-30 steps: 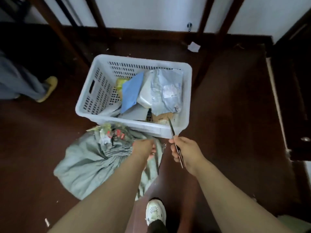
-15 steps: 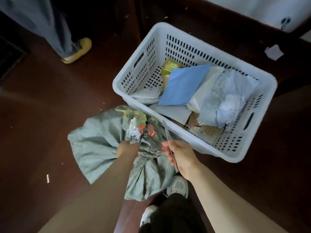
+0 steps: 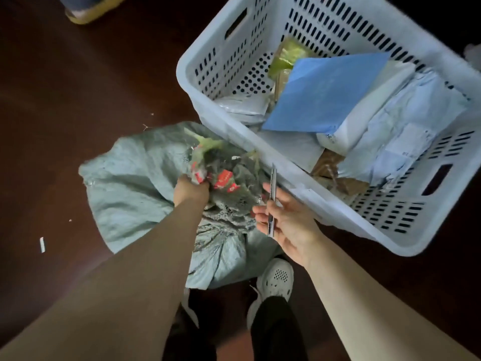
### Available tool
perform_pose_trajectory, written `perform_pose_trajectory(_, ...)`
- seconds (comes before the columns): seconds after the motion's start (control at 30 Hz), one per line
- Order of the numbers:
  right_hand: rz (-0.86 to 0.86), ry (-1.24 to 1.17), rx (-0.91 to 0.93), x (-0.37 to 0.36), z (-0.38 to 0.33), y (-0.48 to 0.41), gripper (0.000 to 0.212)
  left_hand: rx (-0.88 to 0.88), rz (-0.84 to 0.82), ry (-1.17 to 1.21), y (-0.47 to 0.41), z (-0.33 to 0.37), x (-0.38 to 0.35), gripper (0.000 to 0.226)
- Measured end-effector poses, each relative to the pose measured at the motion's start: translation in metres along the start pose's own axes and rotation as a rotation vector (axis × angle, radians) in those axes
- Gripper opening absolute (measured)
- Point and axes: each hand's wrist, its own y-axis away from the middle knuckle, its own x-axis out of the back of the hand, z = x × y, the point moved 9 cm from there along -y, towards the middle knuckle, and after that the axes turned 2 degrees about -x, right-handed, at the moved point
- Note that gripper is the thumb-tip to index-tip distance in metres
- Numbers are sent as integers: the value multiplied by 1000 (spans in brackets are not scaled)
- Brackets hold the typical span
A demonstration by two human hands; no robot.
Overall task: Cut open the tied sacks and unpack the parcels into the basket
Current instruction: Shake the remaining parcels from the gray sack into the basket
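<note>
A grey-green woven sack (image 3: 130, 188) lies on the dark floor, its neck bunched and tied, with red-and-white tags at the knot. My left hand (image 3: 191, 190) grips the bunched neck just below the tags. My right hand (image 3: 289, 220) holds a slim utility knife (image 3: 272, 199), blade end pointing up toward the basket's near rim, a little right of the sack's neck. The white perforated basket (image 3: 234, 126) stands at the upper right, holding a blue parcel (image 3: 325, 92), several pale grey mailer bags (image 3: 398, 136) and a brown parcel (image 3: 330, 165).
My white shoes (image 3: 276, 280) stand right below the sack. Another person's yellow-soled shoe (image 3: 91, 9) is at the top left. Small bits of litter (image 3: 42, 244) lie on the dark brown floor to the left.
The view has closed in on the sack and basket. My left hand has taken hold of the sack's neck higher up, near the tags. My right hand with the knife has come closer to the neck.
</note>
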Motion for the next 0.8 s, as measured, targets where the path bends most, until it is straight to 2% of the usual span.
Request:
perform_pose_trajectory(0.1, 16, 114, -56, -14, 14, 12, 42, 200, -23, 264, 2, -44, 22, 30)
perform_pose_trajectory(0.2, 33, -3, -71, -35, 14, 27, 33, 311, -72, 445, 12, -67, 41, 12)
perform_pose_trajectory(0.33, 1, -131, -59, -71, 2, 49, 16, 317, -103, 541, 28, -62, 66, 8)
perform_pose_trajectory(0.47, -73, -171, -8, -95, -10, 58, 36, 303, -122, 563, 36, -47, 84, 6)
perform_pose_trajectory(0.6, -145, -169, 31, -113, -19, 68, 35, 307, -142, 555, 41, -43, 93, 7)
perform_pose_trajectory(0.7, -57, -84, 70, -111, -28, 68, 42, 308, -172, 528, 47, -45, 94, 10)
perform_pose_trajectory(0.8, 148, 168, 164, -96, -48, 64, 33, 345, -327, 585, 57, -48, 82, 16)
